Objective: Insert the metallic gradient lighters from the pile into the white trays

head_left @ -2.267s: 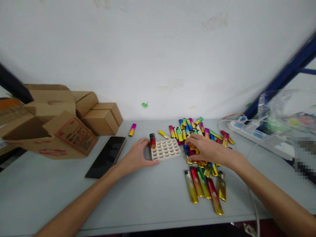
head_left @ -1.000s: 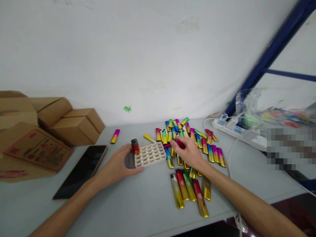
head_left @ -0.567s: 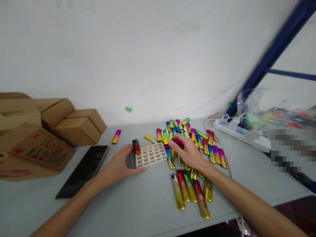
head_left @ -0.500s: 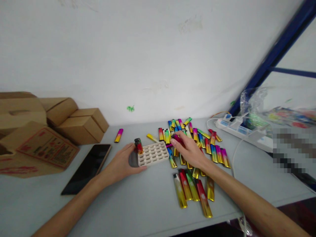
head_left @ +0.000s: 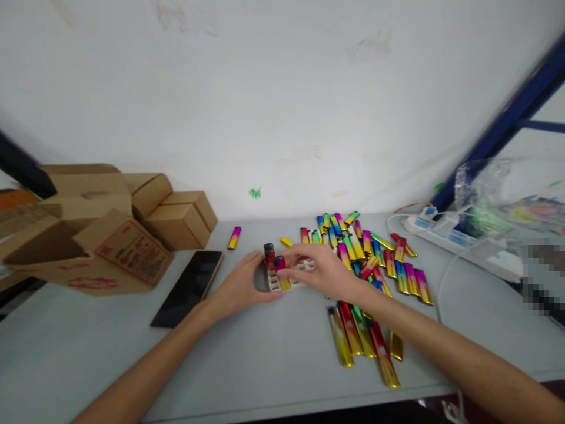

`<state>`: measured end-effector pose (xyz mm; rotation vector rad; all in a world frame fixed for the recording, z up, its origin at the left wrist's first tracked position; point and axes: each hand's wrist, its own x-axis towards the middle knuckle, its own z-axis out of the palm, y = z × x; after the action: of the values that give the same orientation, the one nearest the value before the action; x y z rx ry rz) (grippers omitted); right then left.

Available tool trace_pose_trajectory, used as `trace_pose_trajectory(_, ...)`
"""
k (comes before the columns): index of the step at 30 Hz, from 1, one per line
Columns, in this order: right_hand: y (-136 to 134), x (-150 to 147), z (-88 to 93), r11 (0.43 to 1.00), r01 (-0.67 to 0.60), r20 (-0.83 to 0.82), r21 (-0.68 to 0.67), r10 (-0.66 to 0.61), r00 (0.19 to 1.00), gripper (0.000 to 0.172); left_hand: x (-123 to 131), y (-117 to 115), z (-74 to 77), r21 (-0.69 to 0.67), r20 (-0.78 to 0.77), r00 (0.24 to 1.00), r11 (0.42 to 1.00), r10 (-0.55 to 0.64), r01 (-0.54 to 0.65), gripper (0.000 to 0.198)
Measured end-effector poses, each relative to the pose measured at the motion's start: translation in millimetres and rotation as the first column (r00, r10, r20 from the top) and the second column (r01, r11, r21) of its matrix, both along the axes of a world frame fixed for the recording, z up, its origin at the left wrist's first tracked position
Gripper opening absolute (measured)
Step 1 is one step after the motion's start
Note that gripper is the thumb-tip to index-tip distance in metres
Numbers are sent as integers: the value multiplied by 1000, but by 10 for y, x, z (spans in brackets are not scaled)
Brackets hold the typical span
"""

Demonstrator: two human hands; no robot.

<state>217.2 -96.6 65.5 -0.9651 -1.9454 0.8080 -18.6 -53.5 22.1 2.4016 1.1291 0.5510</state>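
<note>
Work looks barely begun — at least one red lighter (head_left: 271, 259) stands at the far left of the tray (head_left: 274, 284), while many loose lighters (head_left: 355, 247) lie right on the desk (head_left: 247, 365). Left hand (head_left: 241, 287), grip spread wide, holds the tray's left end; right hand (head_left: 325, 270) pinches a purple lighter (head_left: 282, 273) upright there — seated or not, I cannot tell. Right fingers hide most holes.
</note>
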Motion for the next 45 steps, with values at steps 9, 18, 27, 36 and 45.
trace_pose_trajectory(9,141,-138,-143,978,50,195,202,-90,977,21,-1,5,-49,2,55,998,1000,-8,8,73)
trace_pose_trajectory(18,170,-130,81,985,-46,450,164,-33,893,17,0,7,-45,-2,43,999,1000,-8,8,70)
trace_pose_trajectory(27,219,-200,32,992,61,520,108,-109,847,18,-13,22,-68,17,5,1000,1000,-3,3,67)
trace_pose_trajectory(36,-91,502,16,968,249,628,7,-198,752,8,-11,32,-72,21,2,1000,1000,19,-19,74)
trace_pose_trajectory(45,-337,526,-86,947,319,705,27,-244,665,40,-18,34,-67,23,2,1000,1000,20,-20,75)
